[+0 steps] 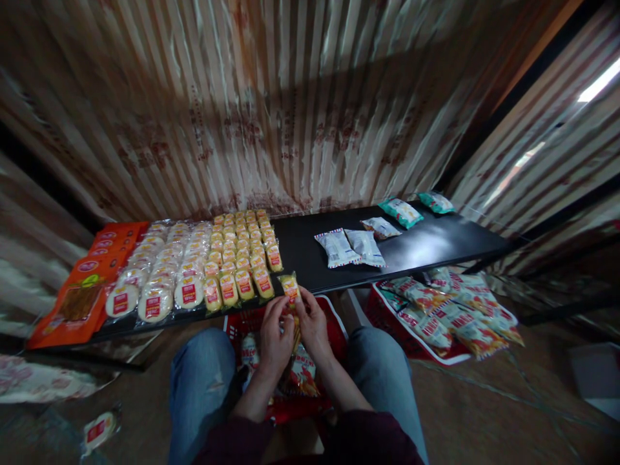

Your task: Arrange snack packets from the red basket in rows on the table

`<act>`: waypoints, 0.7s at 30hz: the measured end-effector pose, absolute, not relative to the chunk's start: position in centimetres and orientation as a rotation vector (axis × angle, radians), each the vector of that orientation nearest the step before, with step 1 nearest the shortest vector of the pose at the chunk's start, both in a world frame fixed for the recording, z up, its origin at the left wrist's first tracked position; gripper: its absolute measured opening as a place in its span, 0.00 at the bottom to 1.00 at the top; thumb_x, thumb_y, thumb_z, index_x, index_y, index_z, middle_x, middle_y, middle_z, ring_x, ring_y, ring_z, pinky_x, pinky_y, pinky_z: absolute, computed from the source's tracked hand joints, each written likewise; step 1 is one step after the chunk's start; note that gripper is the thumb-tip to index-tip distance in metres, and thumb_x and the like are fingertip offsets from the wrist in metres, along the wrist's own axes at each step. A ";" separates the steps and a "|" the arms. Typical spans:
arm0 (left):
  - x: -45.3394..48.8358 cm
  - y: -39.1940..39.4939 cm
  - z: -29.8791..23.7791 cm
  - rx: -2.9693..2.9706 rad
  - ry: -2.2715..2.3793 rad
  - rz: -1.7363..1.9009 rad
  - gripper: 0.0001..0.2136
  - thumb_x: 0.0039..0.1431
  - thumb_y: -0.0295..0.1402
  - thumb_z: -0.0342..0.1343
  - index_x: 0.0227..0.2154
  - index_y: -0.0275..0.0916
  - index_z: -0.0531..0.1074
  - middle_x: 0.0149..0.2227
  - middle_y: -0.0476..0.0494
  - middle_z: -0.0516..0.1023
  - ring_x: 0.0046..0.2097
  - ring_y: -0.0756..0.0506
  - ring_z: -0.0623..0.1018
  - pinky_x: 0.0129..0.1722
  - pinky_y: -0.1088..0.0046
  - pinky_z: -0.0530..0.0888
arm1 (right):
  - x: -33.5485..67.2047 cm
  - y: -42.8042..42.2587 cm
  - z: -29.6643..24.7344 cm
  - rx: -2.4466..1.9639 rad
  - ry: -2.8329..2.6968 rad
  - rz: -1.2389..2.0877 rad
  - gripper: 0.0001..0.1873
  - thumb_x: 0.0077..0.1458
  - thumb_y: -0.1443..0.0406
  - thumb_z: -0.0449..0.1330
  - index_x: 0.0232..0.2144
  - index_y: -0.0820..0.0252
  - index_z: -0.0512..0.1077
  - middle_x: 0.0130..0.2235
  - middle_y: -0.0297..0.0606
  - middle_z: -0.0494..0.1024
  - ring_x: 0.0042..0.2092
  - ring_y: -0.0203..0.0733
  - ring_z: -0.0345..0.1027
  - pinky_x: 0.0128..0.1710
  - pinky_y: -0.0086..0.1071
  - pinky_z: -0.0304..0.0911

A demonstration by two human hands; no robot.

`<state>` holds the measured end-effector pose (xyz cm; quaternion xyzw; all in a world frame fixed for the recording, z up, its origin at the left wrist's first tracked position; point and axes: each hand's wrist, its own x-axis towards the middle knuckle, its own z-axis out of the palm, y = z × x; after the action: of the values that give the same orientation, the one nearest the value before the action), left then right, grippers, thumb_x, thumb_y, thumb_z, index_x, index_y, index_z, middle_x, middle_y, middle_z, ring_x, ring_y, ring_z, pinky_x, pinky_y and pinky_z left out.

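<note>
Wrapped yellow cake between both hands, at shelf edge

Right hand (312, 320): thumb and fingers closed on 1 wrapped yellow cake (290, 287), pinched near its lower end. Left hand (277, 329): just beside it, lower and to the left, fingers curled; cannot tell whether it grips anything. More yellow wrapping shows between the hands, partly hidden.

Position of cake: upper end projects beyond the fingertips, red label facing up, at the front edge of the black shelf (300, 258), right of the laid-out yellow cakes (237, 255). Front row there: 4 pieces.

Left along shelf: round white cakes (155, 271) in 3 columns, then orange packets (80, 290). Right: 2 silvery-white packets (349, 247) touching, 1 patterned packet (380, 227), 2 green packets (401, 212) farther off.

Below hands: red basket (335, 326) between the knees, printed snack bags inside. Second red basket (380, 310) at right, heaped with bags. On floor, lower left: 1 wrapped piece (100, 431).
</note>
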<state>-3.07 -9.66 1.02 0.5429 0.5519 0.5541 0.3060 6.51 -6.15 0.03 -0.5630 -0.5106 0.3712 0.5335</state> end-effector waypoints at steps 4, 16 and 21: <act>-3.0 -8.8 1.5 1.487 1.528 1.464 0.18 0.56 0.26 0.46 0.49 0.38 0.71 0.52 0.38 0.73 0.54 0.43 0.72 0.56 0.61 0.69 | 6.6 -5.4 0.2 -1.361 -1.235 0.883 0.20 0.55 0.54 0.55 0.46 0.57 0.72 0.45 0.41 0.78 0.46 0.46 0.71 0.49 0.40 0.64; -3.4 -6.9 2.2 1.781 1.622 1.387 0.24 0.55 0.22 0.44 0.55 0.36 0.66 0.59 0.38 0.68 0.60 0.43 0.67 0.61 0.59 0.64 | 5.6 -1.1 0.7 -1.256 -1.315 0.849 0.18 0.55 0.60 0.54 0.47 0.58 0.70 0.44 0.41 0.78 0.44 0.43 0.72 0.49 0.38 0.65; -3.6 -6.6 1.4 1.831 1.627 1.354 0.25 0.55 0.22 0.44 0.57 0.35 0.64 0.61 0.36 0.64 0.62 0.42 0.65 0.62 0.58 0.64 | 5.4 0.0 0.6 -1.279 -1.392 0.810 0.17 0.55 0.61 0.54 0.46 0.59 0.70 0.43 0.40 0.79 0.43 0.43 0.72 0.48 0.38 0.65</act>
<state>-3.56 -6.64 1.43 0.6447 0.5726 0.4768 0.1705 5.36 -0.04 0.64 -0.5327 -0.5798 0.3373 0.5161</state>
